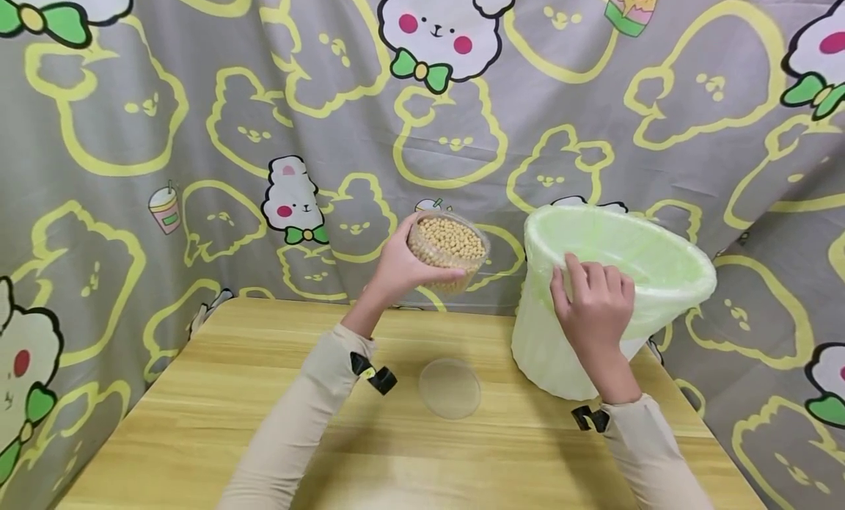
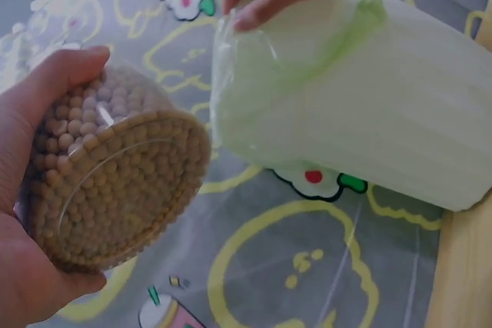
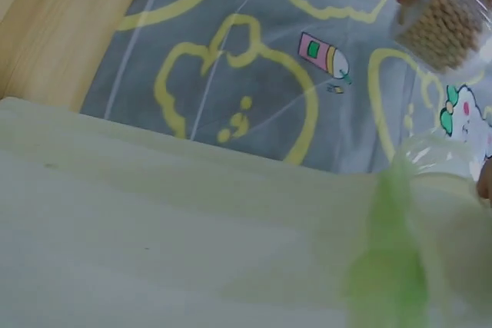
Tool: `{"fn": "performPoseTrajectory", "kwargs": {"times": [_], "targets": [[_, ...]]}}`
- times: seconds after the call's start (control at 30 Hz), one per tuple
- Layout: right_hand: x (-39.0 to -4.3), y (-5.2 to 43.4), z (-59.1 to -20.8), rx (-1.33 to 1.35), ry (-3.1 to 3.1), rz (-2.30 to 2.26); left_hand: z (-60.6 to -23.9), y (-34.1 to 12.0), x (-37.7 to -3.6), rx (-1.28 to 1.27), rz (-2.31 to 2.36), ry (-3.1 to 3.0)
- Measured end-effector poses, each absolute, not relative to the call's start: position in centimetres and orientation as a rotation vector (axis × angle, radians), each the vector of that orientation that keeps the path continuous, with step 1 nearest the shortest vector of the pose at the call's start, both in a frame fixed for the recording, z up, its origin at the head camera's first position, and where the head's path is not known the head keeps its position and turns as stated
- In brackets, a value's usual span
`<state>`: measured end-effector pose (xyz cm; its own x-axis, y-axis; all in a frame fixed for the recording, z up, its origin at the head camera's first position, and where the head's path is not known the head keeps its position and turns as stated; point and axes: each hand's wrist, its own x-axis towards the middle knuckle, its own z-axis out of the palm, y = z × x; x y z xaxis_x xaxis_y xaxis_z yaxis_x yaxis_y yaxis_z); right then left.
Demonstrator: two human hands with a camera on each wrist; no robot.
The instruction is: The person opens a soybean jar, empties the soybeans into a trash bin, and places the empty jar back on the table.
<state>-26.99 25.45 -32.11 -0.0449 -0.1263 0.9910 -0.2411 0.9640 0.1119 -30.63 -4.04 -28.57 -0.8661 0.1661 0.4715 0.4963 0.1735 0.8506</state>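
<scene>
My left hand (image 1: pixel 404 266) holds a clear round plastic tub of soybeans (image 1: pixel 451 240) above the table, left of a white trash bin (image 1: pixel 544 348). The tub is full nearly to its rim and has no lid on. In the left wrist view the beans (image 2: pixel 127 182) show through the tub's base. A thin pale green trash bag (image 1: pixel 634 249) lines the bin and is folded over its rim. My right hand (image 1: pixel 596 304) grips the near rim, bag included, with curled fingers. The bin's bottom inside is hidden.
A round translucent lid (image 1: pixel 450 389) lies flat on the wooden table (image 1: pixel 396 451), between my forearms. Behind the table hangs a grey patterned curtain (image 1: pixel 356 143). The bin stands near the table's right edge.
</scene>
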Motion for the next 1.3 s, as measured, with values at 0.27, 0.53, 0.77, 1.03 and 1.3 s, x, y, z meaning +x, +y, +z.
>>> {"fn": "performPoseTrajectory", "kwargs": {"times": [0.27, 0.53, 0.77, 1.03, 1.3], "targets": [[-28.2, 25.4, -32.4, 0.317, -1.548, 0.12, -25.0, -1.4, -32.3, -0.522, -1.585, -2.265], [-28.3, 25.1, -32.5, 0.344, -1.56, 0.163, -24.0, 0.9, -33.9, -0.502, -1.432, -2.27], [-28.0, 25.0, -32.3, 0.329, -1.565, 0.183, -23.4, 2.8, -34.9, -0.533, -1.324, -2.276], [-27.6, 25.1, -32.3, 0.306, -1.567, 0.206, -23.0, 5.0, -35.5, -0.522, -1.225, -2.305], [-27.1, 25.4, -32.0, 0.327, -1.559, 0.275, -22.9, 6.5, -35.9, -0.536, -1.166, -2.314]]}}
